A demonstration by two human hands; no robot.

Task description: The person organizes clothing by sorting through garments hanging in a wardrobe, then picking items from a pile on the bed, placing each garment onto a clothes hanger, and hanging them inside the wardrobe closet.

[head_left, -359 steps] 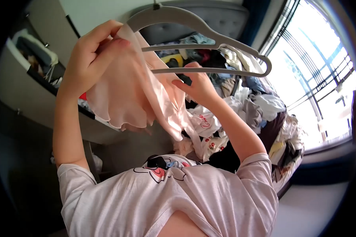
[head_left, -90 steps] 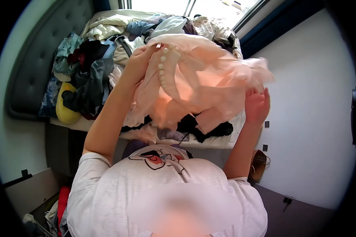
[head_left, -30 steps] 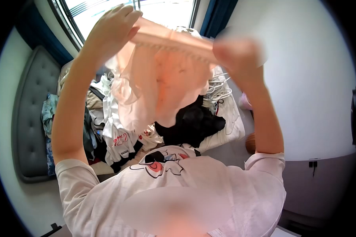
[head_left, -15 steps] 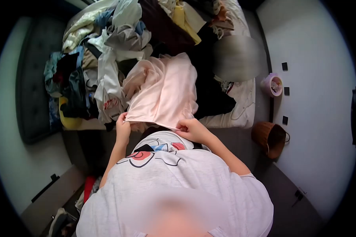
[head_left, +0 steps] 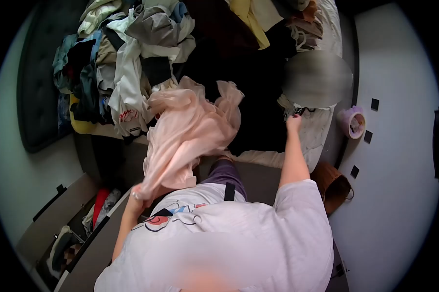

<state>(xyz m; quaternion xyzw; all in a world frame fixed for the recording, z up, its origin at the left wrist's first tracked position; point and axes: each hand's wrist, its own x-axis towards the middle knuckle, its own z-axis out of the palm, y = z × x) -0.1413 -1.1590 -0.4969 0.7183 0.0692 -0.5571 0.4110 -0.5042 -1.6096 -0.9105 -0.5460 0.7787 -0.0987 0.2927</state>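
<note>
A pale pink skirt point(head_left: 180, 131) of thin, layered cloth hangs bunched from my left hand point(head_left: 139, 193), which is closed on its gathered end close to my body. Its far end lies loosely over the bed and the black clothing point(head_left: 258, 97). My right hand point(head_left: 293, 122) is stretched out to the bed's right side, its fingers closed at a small cluster of dark, thin pieces point(head_left: 297, 111). What exactly the fingers grip there is too small to make out. Just beyond that hand is a blurred grey patch.
Heaped clothes point(head_left: 127, 63) cover the bed's left side, with a yellow garment point(head_left: 248, 22) farther back. Right of the bed stand a pink bin point(head_left: 352, 121) and a brown wicker basket point(head_left: 332, 187). An open drawer point(head_left: 78, 233) holding clothes is at lower left.
My right hand has let go of the skirt's waistband and moved out to the right. My left hand has drawn its end down and left, so the skirt is now bunched.
</note>
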